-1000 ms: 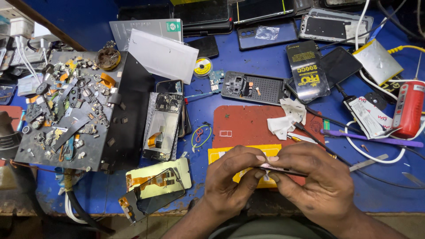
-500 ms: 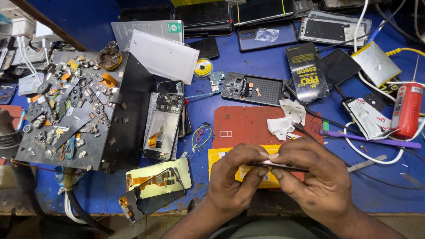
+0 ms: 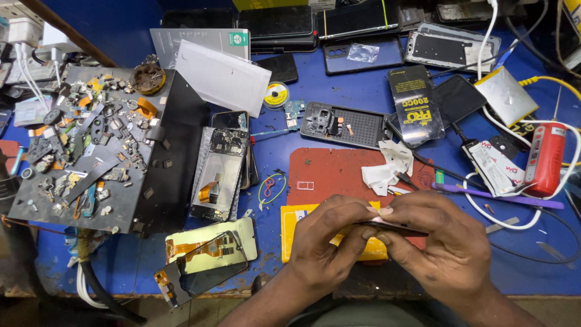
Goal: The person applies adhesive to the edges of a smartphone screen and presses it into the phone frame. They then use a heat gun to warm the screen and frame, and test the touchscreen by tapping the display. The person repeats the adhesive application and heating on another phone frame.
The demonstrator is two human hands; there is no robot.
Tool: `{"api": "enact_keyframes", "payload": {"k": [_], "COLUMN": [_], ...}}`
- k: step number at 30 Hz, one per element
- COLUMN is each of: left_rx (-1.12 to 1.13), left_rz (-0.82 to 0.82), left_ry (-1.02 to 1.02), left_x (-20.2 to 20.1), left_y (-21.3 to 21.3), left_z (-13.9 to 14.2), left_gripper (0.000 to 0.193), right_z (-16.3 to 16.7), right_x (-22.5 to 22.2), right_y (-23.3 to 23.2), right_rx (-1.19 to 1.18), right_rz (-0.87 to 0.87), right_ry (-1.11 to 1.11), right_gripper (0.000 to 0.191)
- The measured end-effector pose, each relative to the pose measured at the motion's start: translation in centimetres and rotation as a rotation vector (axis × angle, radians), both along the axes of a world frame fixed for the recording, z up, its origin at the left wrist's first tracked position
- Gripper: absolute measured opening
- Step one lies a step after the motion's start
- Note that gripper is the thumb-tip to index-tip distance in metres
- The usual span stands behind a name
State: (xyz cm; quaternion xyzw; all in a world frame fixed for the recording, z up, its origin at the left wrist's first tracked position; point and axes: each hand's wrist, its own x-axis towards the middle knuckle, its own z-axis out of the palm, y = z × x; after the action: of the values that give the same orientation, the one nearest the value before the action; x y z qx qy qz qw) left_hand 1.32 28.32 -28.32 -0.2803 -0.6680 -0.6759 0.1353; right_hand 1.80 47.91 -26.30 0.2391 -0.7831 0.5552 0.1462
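Both hands, left hand [image 3: 324,245] and right hand [image 3: 445,248], pinch a thin dark phone part [image 3: 392,228].

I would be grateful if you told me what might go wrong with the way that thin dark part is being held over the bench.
1. Both hands, left hand and right hand, pinch the thin dark part edge-on; too firm a grip might bend or crack it.
2. If it slips, it may land among the loose pieces on the red mat.
3. The white cable beside the right hand could snag.
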Motion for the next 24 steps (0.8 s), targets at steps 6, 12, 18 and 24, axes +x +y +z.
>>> {"api": "enact_keyframes", "payload": {"k": [6, 12, 18, 24], "left_rx": [-0.018, -0.427, 0.188, 0.215], "left_rz": [-0.060, -0.059, 0.005, 0.075], "left_ry": [-0.139, -0.481, -0.588, -0.701], "left_x": [-0.4, -1.1, -0.5, -0.1], "left_y": [0.3, -1.0, -1.6, -2.3], "left_z": [0.6, -1.1, -4.1, -4.2], "left_gripper": [0.030, 0.035, 0.023, 0.019], "right_z": [-1.1, -5.2, -6.5, -3.7], "right_x": [0.0, -0.9, -1.2, -0.8], "right_y": [2.0, 4.5, 6.1, 4.5], "right_rx": [-0.068, -0.535, -0.574, -0.077], "right_rz": [-0.005, -0.083, -0.011, 0.047], "right_ry": [-0.109, -0.311, -0.408, -0.446], "right_gripper": [0.035, 0.036, 0.043, 0.057]}}
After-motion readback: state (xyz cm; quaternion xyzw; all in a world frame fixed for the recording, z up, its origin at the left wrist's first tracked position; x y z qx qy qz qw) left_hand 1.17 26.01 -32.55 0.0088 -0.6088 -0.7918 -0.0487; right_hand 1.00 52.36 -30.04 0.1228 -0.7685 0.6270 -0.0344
